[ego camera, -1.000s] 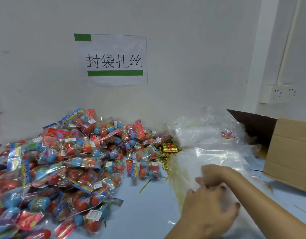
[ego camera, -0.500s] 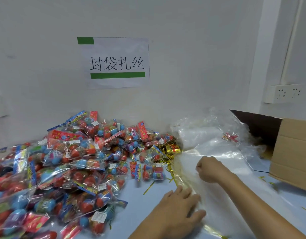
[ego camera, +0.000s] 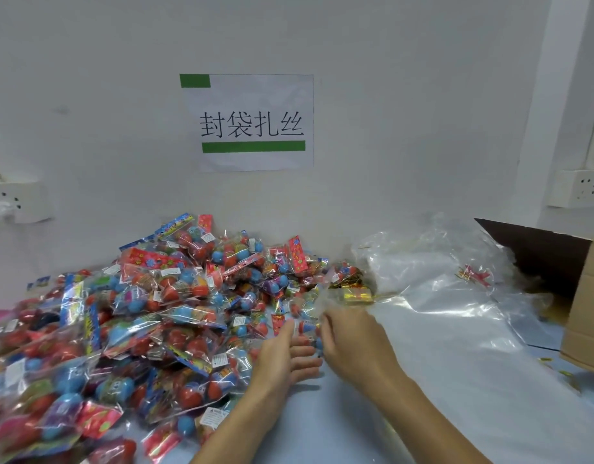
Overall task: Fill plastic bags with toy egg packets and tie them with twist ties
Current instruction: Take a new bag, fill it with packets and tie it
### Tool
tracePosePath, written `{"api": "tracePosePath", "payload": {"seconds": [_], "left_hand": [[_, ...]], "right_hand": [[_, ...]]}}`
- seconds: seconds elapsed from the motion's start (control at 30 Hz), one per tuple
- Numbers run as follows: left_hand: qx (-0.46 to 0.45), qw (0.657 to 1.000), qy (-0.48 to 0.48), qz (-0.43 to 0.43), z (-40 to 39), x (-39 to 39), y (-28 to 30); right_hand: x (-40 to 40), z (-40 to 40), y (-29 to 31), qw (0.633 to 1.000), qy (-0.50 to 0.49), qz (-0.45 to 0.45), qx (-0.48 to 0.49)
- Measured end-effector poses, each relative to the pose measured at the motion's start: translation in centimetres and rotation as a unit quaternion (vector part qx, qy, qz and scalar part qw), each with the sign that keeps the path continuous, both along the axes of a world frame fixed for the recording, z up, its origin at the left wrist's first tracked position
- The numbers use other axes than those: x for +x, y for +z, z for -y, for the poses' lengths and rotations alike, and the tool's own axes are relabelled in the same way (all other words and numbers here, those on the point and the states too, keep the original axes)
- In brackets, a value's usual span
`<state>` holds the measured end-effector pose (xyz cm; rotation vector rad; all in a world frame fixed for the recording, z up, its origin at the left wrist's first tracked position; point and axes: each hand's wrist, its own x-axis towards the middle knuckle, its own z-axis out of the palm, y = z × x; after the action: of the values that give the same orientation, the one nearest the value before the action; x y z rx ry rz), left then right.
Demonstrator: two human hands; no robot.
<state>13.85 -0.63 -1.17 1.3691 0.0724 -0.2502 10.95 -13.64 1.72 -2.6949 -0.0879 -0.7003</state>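
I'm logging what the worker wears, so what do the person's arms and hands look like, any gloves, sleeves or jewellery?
Both forearms are bare as far as the frame shows: no sleeves in view. The left hand and right hand wear no gloves, and no rings, watch or bracelet show. The picture is too blurred to tell anything about the nails.

Egg packet pile (ego camera: pixel 121 329) cut off at left edge — right hand (ego camera: pixel 352 346) fingertips hidden (motion-blurred).
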Motion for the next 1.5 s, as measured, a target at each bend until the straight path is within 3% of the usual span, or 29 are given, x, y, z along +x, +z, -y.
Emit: {"api": "tracePosePath", "payload": {"seconds": [0.1,0.2,0.33,0.43,0.57,0.7,0.93,1.27,1.4,1.5], "left_hand": [[-0.075,0.997,-0.001,-0.036,-1.0,-0.1,0.6],[-0.091,0.996,0.006,-0.02,-1.6,-0.1,0.9],[-0.059,0.998,0.003,0.025,-1.6,-0.3,0.8],[-0.06,0.997,0.039,0.042,-1.4,-0.5,0.7],[-0.067,0.994,0.05,0.07,-1.5,-0.2,0.9],[-0.104,0.989,0.023,0.106,-1.8,-0.1,1.3],[-0.16,0.978,-0.023,0.129,-2.4,0.2,1.6],[-0.13,0.973,-0.1,0.165,-2.7,-0.3,2.0],[-0.116,0.971,-0.113,0.176,-2.6,-0.4,2.2],[-0.077,0.966,-0.125,0.211,-2.4,-0.5,2.5]], "right_hand": [[-1.4,-0.7,-0.3,0.989,0.14,0.002,-0.042],[-2.3,-0.9,-0.6,0.972,0.232,-0.004,-0.024],[-2.3,-1.5,-1.0,0.959,0.278,-0.041,-0.038],[-2.3,-1.7,-1.3,0.952,0.298,-0.068,0.006],[-1.4,-0.6,-1.4,0.952,0.278,-0.041,0.124],[-0.1,1.4,-1.8,0.973,0.164,0.024,0.162],[0.4,3.8,-1.9,0.97,0.051,-0.014,0.238],[0.2,3.6,-1.9,0.96,0.074,-0.058,0.264],[-0.2,3.1,-1.4,0.953,0.11,-0.005,0.281],[-0.2,2.0,-0.1,0.947,0.149,0.095,0.267]]}}
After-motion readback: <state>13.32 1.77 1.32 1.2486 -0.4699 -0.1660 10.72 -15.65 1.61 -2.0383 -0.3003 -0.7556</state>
